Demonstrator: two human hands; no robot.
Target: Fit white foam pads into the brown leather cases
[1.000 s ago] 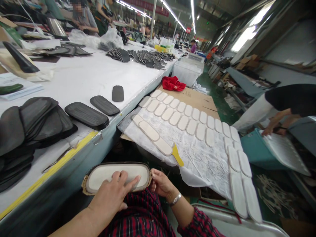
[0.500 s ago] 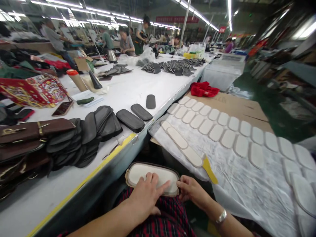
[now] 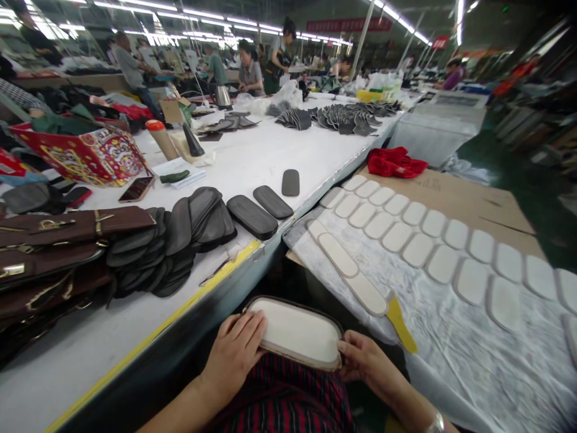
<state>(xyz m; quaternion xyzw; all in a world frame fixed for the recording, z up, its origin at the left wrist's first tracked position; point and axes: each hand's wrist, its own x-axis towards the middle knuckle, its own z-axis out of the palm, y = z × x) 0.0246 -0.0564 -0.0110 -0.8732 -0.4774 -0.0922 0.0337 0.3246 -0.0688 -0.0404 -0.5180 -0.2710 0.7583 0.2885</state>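
Note:
An oval piece with a white face and a dark rim point(image 3: 300, 334) rests above my lap, tilted slightly down to the right. My left hand point(image 3: 237, 349) grips its left end, fingers together over the white face and the thumb out of sight. At the right end, my right hand point(image 3: 356, 358) pinches the rim between thumb and fingers. Rows of white oval pieces point(image 3: 417, 249) lie on the covered surface to the right, beside a yellow-handled strip point(image 3: 401, 325). Dark grey ovals point(image 3: 252, 216) lie on the white table to the left.
Brown bags point(image 3: 58, 246) and stacked dark pieces point(image 3: 148, 258) occupy the white table's left part. Behind them are a red patterned box point(image 3: 112, 156), a phone point(image 3: 136, 189) and an orange-capped bottle point(image 3: 161, 139). A red cloth point(image 3: 394, 162) lies on cardboard. Several people work farther back.
My left hand has moved from the middle of the white face to its left end. The right hand stays at the right end. The view has shifted, so the surroundings appear farther right.

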